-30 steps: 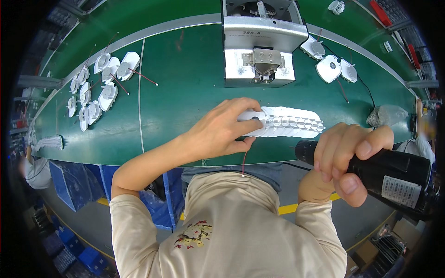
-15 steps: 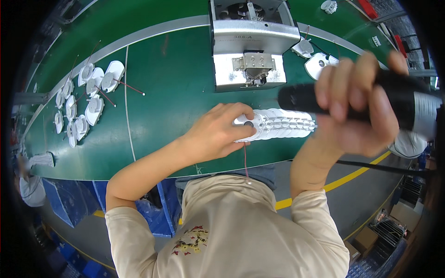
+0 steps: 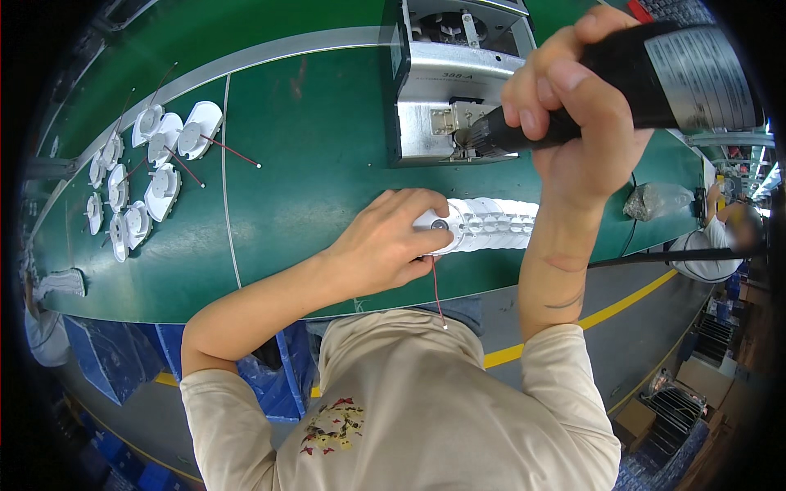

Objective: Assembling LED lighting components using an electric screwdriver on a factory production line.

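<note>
My right hand is wrapped around a black electric screwdriver. The screwdriver's nose points left and down, at the front pickup block of a metal screw feeder; its bit is partly hidden there. On the green table, my left hand grips the left end piece of a stacked row of white plastic parts, thumb and fingers around a dark round hole. A thin red wire hangs from that end over the table edge. My right forearm covers the far right end of the row.
Several white round-bodied parts with red wires lie at the left of the green table. A clear plastic bag rests at the right. A black cable runs off rightward. Blue bins stand below. Another person is at far right.
My right hand has carried the screwdriver up and left, from above the row's right end to the feeder's front. My left hand has stayed on the end piece.
</note>
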Action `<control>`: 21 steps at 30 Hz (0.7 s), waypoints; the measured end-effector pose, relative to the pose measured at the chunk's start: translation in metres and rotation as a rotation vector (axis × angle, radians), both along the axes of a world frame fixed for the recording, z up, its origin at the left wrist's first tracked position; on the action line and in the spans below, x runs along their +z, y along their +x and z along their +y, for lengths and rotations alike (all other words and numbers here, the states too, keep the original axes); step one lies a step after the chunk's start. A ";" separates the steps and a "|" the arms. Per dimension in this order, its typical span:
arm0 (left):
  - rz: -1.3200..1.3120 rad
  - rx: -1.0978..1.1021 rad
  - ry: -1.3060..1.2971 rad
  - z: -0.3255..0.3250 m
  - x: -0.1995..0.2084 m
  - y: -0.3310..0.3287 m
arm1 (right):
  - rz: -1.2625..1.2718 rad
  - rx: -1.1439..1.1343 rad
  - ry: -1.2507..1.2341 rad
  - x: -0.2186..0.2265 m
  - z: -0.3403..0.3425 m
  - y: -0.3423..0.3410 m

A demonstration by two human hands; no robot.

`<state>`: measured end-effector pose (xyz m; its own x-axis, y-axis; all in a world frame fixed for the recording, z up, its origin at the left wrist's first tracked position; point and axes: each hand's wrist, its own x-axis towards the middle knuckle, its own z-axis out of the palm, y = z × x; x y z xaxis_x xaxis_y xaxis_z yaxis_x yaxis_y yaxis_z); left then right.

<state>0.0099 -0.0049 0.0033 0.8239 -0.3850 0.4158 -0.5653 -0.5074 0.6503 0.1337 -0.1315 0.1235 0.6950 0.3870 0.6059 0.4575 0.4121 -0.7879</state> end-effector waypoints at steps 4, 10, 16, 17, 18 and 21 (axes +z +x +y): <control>0.008 0.005 -0.010 0.001 -0.001 -0.001 | 0.028 0.055 0.076 -0.003 -0.016 -0.016; 0.023 0.006 -0.010 0.003 -0.004 -0.003 | 0.128 0.080 -0.003 -0.008 -0.030 -0.050; 0.028 0.007 -0.013 0.000 -0.001 -0.001 | 0.135 0.018 -0.056 -0.029 -0.030 -0.051; 0.032 0.007 -0.015 0.000 0.000 -0.001 | 0.129 0.027 -0.045 -0.030 -0.030 -0.050; 0.037 0.008 -0.017 0.000 -0.001 -0.001 | 0.131 0.028 -0.044 -0.031 -0.030 -0.049; -0.013 0.025 -0.038 -0.001 0.000 0.000 | 0.038 0.013 -0.101 -0.033 -0.030 -0.049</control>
